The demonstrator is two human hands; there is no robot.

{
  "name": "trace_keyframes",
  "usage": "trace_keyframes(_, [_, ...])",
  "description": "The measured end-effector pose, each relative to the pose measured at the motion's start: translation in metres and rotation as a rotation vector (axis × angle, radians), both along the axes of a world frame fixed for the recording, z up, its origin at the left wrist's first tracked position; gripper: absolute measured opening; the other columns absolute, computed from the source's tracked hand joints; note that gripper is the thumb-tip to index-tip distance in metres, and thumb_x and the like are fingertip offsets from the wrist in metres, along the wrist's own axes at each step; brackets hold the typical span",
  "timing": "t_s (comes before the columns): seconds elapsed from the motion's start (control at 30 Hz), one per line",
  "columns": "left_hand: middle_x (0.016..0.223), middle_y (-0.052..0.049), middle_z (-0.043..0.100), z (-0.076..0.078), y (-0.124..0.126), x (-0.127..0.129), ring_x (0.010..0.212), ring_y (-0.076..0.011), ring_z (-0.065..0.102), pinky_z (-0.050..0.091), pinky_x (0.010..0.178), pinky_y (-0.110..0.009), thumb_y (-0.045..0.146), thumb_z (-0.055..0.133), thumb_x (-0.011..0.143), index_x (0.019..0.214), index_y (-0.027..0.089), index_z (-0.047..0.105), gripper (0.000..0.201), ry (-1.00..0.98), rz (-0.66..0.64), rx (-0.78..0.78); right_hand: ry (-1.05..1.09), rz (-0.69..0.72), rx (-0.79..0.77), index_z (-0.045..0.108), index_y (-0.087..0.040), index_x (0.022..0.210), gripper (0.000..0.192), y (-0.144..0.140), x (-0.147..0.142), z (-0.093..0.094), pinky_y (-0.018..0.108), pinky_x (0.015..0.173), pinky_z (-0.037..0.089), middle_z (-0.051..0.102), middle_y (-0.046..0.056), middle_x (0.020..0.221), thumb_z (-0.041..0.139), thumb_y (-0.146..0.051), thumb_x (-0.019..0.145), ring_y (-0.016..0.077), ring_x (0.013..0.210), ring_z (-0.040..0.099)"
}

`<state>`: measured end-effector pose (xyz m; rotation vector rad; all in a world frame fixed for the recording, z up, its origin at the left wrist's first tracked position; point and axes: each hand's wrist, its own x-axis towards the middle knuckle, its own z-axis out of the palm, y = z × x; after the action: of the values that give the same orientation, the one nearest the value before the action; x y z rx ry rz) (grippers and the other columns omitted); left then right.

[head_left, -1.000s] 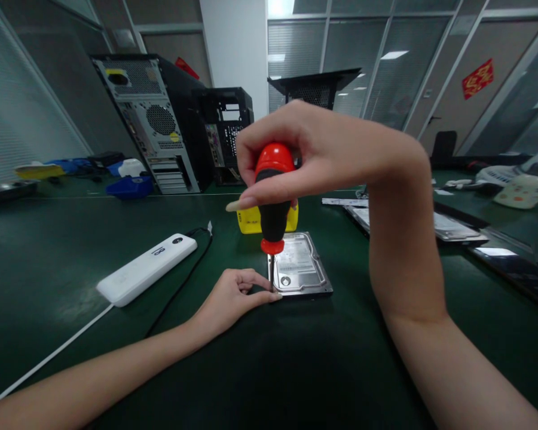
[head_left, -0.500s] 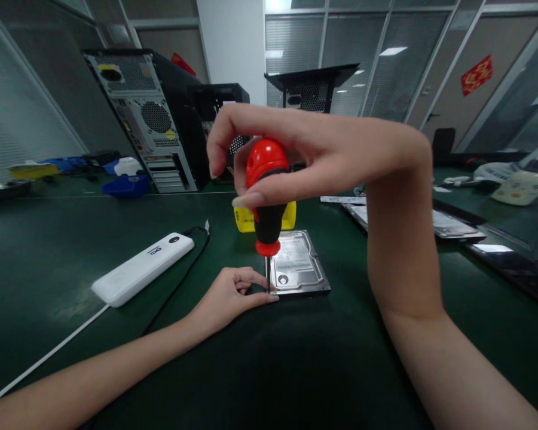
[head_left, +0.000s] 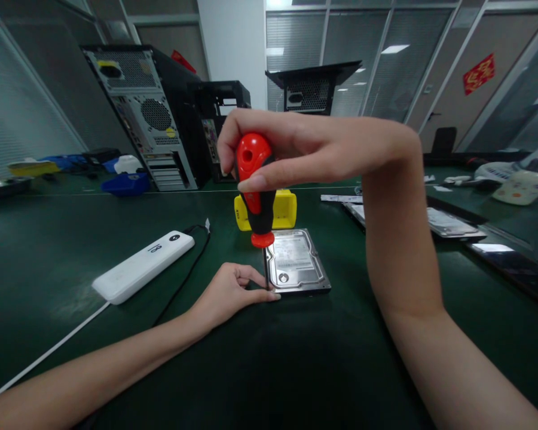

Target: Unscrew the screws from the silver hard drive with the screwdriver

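Observation:
A silver hard drive (head_left: 298, 263) lies flat on the dark green table. My right hand (head_left: 296, 152) is wrapped around the red and black handle of a screwdriver (head_left: 254, 158), its thumb along the near side. The screwdriver's shaft points down, nearly upright, to the drive's near left corner. At that corner my left hand (head_left: 235, 288) is closed, thumb and index finger gripping the drive on either side of the shaft. The fingertips hide the exact spot where the tip rests.
Just behind the drive sits a yellow bin (head_left: 284, 209). To the left lies a white power strip (head_left: 143, 267) with cables. Computer towers (head_left: 161, 119) stand at the back. More drives (head_left: 452, 223) and a dark flat panel (head_left: 515, 263) lie to the right.
My right hand has turned the screwdriver handle and shifted it slightly left, so a hole in its red end now faces me. My left hand stays at the drive's corner.

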<state>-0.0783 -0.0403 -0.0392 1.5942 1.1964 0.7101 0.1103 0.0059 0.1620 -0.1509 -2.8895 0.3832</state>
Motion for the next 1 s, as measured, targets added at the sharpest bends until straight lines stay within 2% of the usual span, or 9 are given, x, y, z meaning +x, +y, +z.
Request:
trace_keyframes(0.27, [0.086, -0.003, 0.074, 0.003, -0.001, 0.004, 0.082, -0.0197, 0.065, 0.048, 0.078, -0.029, 0.034, 0.081, 0.068, 0.078, 0.016, 0.073, 0.023, 0.072, 0.032, 0.078, 0.008, 0.017, 0.071, 0.058, -0.014, 0.117, 0.037, -0.003, 0.001, 0.001, 0.007, 0.083, 0.047, 0.06, -0.007, 0.123, 0.048, -0.038, 0.09, 0.0063, 0.104, 0.057])
trace_keyframes(0.43, [0.08, -0.002, 0.071, 0.004, 0.0, 0.002, 0.069, -0.0158, 0.057, 0.042, 0.064, -0.025, 0.035, 0.081, 0.065, 0.079, 0.015, 0.073, 0.026, 0.118, 0.052, 0.113, 0.028, 0.01, 0.124, 0.052, -0.006, 0.117, 0.042, -0.003, 0.001, 0.002, 0.007, 0.087, 0.045, 0.057, -0.002, 0.118, 0.053, -0.035, 0.088, 0.0062, 0.103, 0.055])
trace_keyframes(0.6, [0.081, -0.003, 0.071, 0.003, 0.004, -0.005, 0.061, -0.0128, 0.048, 0.034, 0.055, -0.024, 0.04, 0.08, 0.066, 0.082, 0.015, 0.076, 0.03, 0.178, -0.009, 0.151, 0.005, -0.008, 0.145, 0.056, -0.013, 0.118, 0.038, -0.003, 0.002, 0.003, 0.008, 0.086, 0.045, 0.057, -0.005, 0.126, 0.051, -0.035, 0.087, 0.0067, 0.105, 0.055])
trace_keyframes(0.7, [0.083, -0.004, 0.072, 0.005, 0.004, -0.005, 0.062, -0.0133, 0.051, 0.036, 0.056, -0.024, 0.038, 0.079, 0.068, 0.08, 0.015, 0.077, 0.026, 0.168, -0.02, 0.14, 0.018, 0.029, 0.113, 0.065, -0.012, 0.097, 0.029, -0.004, 0.001, 0.002, 0.005, 0.085, 0.043, 0.059, -0.008, 0.126, 0.048, -0.033, 0.087, 0.0056, 0.11, 0.054])
trace_keyframes(0.8, [0.084, -0.005, 0.074, 0.008, 0.003, -0.003, 0.07, -0.0166, 0.06, 0.044, 0.063, -0.025, 0.034, 0.079, 0.067, 0.079, 0.014, 0.077, 0.023, 0.12, -0.01, 0.085, 0.028, 0.082, 0.099, 0.061, -0.008, 0.072, 0.035, -0.006, -0.001, 0.002, 0.007, 0.085, 0.042, 0.064, -0.008, 0.117, 0.043, -0.034, 0.089, 0.0062, 0.111, 0.052])
trace_keyframes(0.9, [0.087, -0.006, 0.076, 0.01, 0.003, -0.003, 0.08, -0.0201, 0.066, 0.049, 0.071, -0.027, 0.034, 0.079, 0.067, 0.08, 0.015, 0.077, 0.024, 0.051, -0.015, -0.038, 0.033, 0.084, 0.088, 0.058, -0.007, 0.067, 0.04, -0.008, -0.002, 0.002, 0.008, 0.085, 0.042, 0.064, -0.009, 0.114, 0.041, -0.036, 0.09, 0.0061, 0.111, 0.052])
trace_keyframes(1.0, [0.086, -0.006, 0.076, 0.009, 0.005, -0.004, 0.079, -0.0198, 0.067, 0.05, 0.07, -0.027, 0.036, 0.079, 0.068, 0.082, 0.014, 0.076, 0.026, 0.015, -0.022, -0.095, 0.024, 0.064, 0.087, 0.059, -0.01, 0.068, 0.038, -0.009, -0.003, 0.003, 0.006, 0.084, 0.043, 0.063, -0.009, 0.12, 0.043, -0.036, 0.09, 0.0071, 0.115, 0.051])
